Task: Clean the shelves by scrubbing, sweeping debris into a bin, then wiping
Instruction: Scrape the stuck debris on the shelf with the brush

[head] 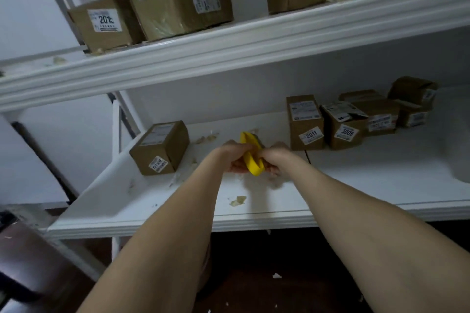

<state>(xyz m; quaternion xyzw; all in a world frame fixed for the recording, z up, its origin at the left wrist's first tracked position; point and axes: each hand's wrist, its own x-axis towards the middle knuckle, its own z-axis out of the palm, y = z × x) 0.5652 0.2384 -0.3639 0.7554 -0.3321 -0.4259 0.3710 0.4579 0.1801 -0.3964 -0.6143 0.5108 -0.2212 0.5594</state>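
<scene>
Yellow scrubber gets gripped by left hand and right hand, fingers curled round it, above the scrap-littered lower shelf.

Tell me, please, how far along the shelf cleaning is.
Nothing looks finished. The left hand and right hand grip the yellow brush over the lower shelf: scrubbing is in hand. Scraps litter it and the upper shelf, so sweeping and wiping remain.

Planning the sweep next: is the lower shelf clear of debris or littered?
Littered. A scrap lies on the shelf near its front edge, and more scraps lie right of the left box.
</scene>
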